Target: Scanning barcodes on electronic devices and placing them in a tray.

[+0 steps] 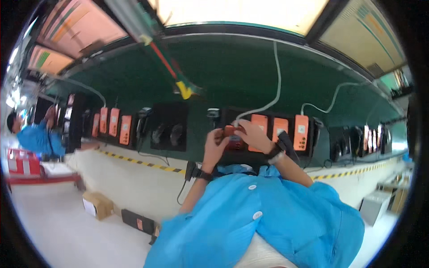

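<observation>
My left hand is closed around the left edge of a dark orange handheld device. On its upper right, the fingers of my right hand are bent and pressed against the top end. A white cable hangs from above and meets the device there, beside my right fingertips. My hands partly hide the device and its joint with the cable. Just right of my hands, orange devices lie on a black mat, among them an orange device and another orange device with a white cable at its top.
A green bench runs across, edged with yellow-black tape. More orange devices lie to the left. A yellow-tipped tool hangs above the bench. Screens line the back. A co-worker is at far left; a cardboard box sits on the floor.
</observation>
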### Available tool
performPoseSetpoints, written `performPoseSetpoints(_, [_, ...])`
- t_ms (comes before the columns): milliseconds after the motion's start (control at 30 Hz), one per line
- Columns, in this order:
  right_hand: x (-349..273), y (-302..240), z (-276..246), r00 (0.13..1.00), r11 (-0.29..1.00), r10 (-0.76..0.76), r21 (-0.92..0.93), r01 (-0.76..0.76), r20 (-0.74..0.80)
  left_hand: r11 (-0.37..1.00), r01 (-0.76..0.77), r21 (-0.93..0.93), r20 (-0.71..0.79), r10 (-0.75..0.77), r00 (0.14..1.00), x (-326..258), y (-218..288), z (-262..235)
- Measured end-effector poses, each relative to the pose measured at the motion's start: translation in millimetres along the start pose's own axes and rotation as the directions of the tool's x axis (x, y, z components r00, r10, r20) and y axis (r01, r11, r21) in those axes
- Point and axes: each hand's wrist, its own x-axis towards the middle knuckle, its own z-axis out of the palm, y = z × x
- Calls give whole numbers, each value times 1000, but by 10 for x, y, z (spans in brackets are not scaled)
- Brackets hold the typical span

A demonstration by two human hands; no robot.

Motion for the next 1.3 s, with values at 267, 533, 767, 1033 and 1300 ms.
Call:
performPoseSetpoints(267, [541, 680, -172, 963, 996, 8, -82, -31, -269, 983, 180, 47, 2, -180, 984, -642, -200, 413])
performPoseSetpoints(533, [-1405, 450, -423, 957, 958, 127, 218, -187, 262, 992, -39, 124, 329, -4, 944, -826, -352, 1261])
performPoseSetpoints(767, [-3858, 1168, -1067, 847, 819, 531, 242, -521, 24, 922, -228, 313, 794, -122, 596, -1404, 232, 2967])
performPoseSetpoints(1033, [-5798, 1524, -1689, 506, 594, 802, 504, -627, -316, 909, -398, 128, 992, -127, 29, -2311, 689, 4961])
performPoseSetpoints(1300, [-6481, 2103, -2187, 500, 573, 789, 721, -389, -358, 907, -421, 11, 997, -41, -63, -2373, 1414, 6424])
